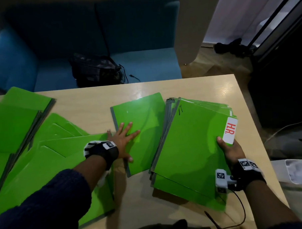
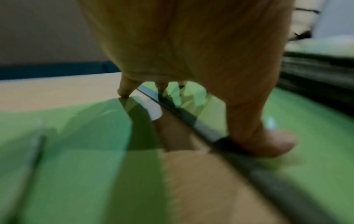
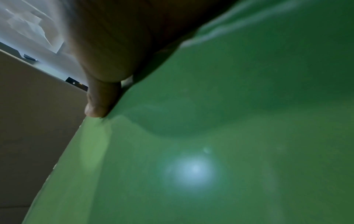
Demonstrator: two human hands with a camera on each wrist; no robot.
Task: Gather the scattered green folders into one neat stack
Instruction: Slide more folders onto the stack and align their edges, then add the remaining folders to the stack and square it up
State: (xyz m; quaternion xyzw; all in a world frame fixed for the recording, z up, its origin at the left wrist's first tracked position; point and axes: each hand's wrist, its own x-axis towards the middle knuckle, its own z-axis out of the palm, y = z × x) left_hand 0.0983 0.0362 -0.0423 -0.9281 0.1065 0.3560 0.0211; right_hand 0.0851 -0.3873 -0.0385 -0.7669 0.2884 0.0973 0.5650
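Left hand [image 1: 124, 141] flat, fingers spread, pressing on single green folder [image 1: 143, 125] lying on bench [image 1: 94, 99]. Right hand [image 1: 230, 149] grips the near right edge of folder stack [image 1: 191, 147], thumb on top, just beside white HR. label [image 1: 231, 130]. More scattered folders [image 1: 35, 136] left of the left hand, partly under its forearm.

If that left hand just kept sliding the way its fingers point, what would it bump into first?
The left hand lies flat on the single green folder, fingers aimed up and right. Going straight on, it would probably cross that folder and meet the grey spines of the folder stack held by the right hand. Depth is uncertain.
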